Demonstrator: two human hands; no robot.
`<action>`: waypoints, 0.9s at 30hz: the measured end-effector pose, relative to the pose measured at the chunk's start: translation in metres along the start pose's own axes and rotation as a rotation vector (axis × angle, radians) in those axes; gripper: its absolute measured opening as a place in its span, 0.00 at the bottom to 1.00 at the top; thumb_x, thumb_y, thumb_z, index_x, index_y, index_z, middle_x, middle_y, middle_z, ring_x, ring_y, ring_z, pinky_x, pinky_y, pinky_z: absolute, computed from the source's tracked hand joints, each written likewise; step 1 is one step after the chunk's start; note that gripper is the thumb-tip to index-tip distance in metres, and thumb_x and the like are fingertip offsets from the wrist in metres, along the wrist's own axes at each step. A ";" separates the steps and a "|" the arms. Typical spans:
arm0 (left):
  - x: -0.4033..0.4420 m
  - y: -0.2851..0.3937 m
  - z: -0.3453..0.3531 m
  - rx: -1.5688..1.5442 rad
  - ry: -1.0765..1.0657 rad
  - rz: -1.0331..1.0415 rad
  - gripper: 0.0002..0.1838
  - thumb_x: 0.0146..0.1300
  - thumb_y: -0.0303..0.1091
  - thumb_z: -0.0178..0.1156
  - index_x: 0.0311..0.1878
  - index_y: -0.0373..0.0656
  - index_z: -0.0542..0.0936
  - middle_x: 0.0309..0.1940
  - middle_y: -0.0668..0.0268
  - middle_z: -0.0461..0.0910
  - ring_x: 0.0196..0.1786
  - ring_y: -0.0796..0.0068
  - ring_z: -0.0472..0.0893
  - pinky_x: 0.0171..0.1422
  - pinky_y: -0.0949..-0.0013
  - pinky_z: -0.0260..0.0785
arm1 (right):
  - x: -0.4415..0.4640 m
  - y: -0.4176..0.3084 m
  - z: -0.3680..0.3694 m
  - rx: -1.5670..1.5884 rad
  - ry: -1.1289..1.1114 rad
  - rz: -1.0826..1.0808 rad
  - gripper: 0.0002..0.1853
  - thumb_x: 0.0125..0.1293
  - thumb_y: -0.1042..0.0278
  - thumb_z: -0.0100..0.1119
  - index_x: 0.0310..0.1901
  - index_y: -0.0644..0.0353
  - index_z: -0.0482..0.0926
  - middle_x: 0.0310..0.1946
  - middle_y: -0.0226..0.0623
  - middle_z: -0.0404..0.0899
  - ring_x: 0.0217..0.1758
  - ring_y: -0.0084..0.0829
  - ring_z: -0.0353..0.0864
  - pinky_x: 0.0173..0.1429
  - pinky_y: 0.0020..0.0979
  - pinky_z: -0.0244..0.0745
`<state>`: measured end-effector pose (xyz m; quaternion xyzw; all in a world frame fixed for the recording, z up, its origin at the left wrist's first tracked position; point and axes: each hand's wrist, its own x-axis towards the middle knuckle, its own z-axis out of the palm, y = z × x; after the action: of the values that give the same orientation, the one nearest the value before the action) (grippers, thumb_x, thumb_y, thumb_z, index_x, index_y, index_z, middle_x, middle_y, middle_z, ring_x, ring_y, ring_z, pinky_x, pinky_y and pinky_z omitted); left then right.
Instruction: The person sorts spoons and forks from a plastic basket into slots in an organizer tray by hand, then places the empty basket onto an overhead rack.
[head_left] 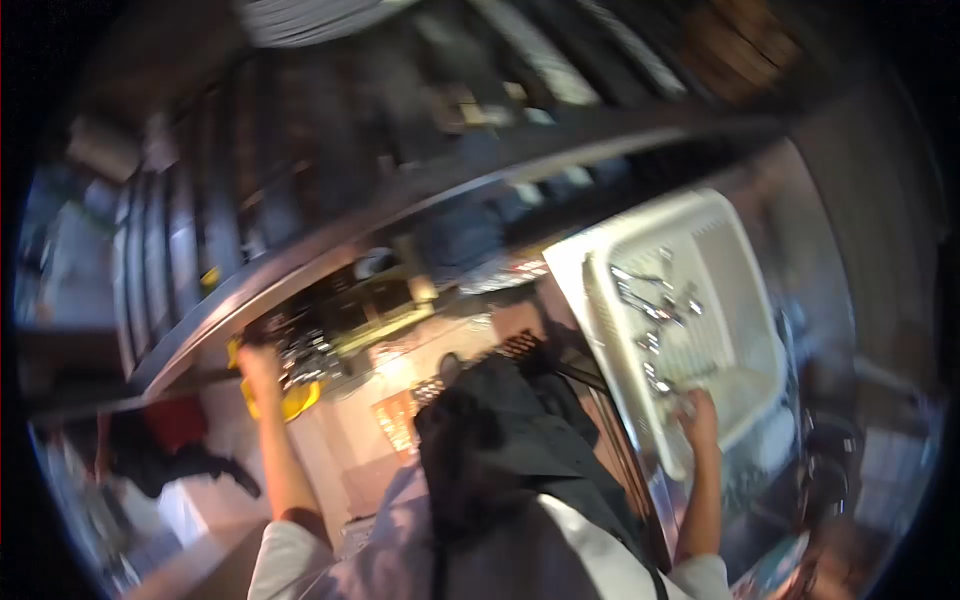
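On the left, my left hand [260, 365] is at the edge of a yellow container [297, 402] and appears closed on its rim, with the fingers blurred. Shiny metal pieces [312, 355] lie in the container, too smeared to name. My right hand [697, 415] reaches into a white plastic tub [755, 345] on the right. Its fingers are bent together near the tub's lower left corner; what they hold, if anything, is hidden. Metal utensils [655, 300], some looking like spoons or forks, are scattered along the tub's left side.
A long metal-edged counter or shelf [400, 215] curves across the scene beyond my hands. Dark slatted racks [200, 220] stand behind it. Perforated orange-lit panels [398, 415] are below, near my dark apron [500, 420]. Another person in dark clothing [150, 450] shows at lower left.
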<state>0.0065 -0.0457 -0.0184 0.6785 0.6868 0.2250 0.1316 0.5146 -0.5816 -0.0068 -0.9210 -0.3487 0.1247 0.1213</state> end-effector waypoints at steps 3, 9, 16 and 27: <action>0.019 -0.030 0.022 -0.163 0.010 0.403 0.14 0.51 0.21 0.48 0.41 0.37 0.78 0.35 0.53 0.80 0.37 0.61 0.80 0.43 0.62 0.70 | 0.007 -0.019 -0.012 0.022 -0.021 0.101 0.26 0.41 0.76 0.66 0.47 0.59 0.72 0.47 0.47 0.70 0.52 0.48 0.69 0.55 0.39 0.66; 0.039 -0.056 0.020 0.760 -0.207 0.208 0.15 0.51 0.37 0.56 0.41 0.40 0.77 0.21 0.55 0.79 0.26 0.50 0.79 0.34 0.54 0.71 | 0.015 -0.005 0.000 -0.016 0.003 0.032 0.29 0.39 0.79 0.66 0.48 0.58 0.71 0.50 0.48 0.68 0.54 0.49 0.69 0.57 0.39 0.65; 0.043 -0.041 0.054 0.266 -0.119 0.502 0.16 0.54 0.32 0.52 0.46 0.39 0.74 0.43 0.48 0.75 0.47 0.47 0.74 0.49 0.53 0.67 | 0.030 0.005 0.016 -0.063 -0.074 -0.030 0.16 0.36 0.85 0.59 0.32 0.62 0.76 0.39 0.45 0.73 0.44 0.44 0.73 0.47 0.38 0.69; 0.028 0.027 0.021 0.175 -0.639 0.233 0.24 0.64 0.41 0.40 0.63 0.46 0.62 0.64 0.51 0.57 0.67 0.52 0.55 0.70 0.61 0.50 | 0.051 -0.067 -0.072 0.416 0.187 -0.084 0.05 0.48 0.84 0.52 0.29 0.69 0.73 0.25 0.38 0.73 0.30 0.30 0.73 0.38 0.26 0.68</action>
<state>0.0391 -0.0154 -0.0204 0.7972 0.5455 -0.0448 0.2548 0.5329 -0.5087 0.0744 -0.8684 -0.3406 0.1029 0.3454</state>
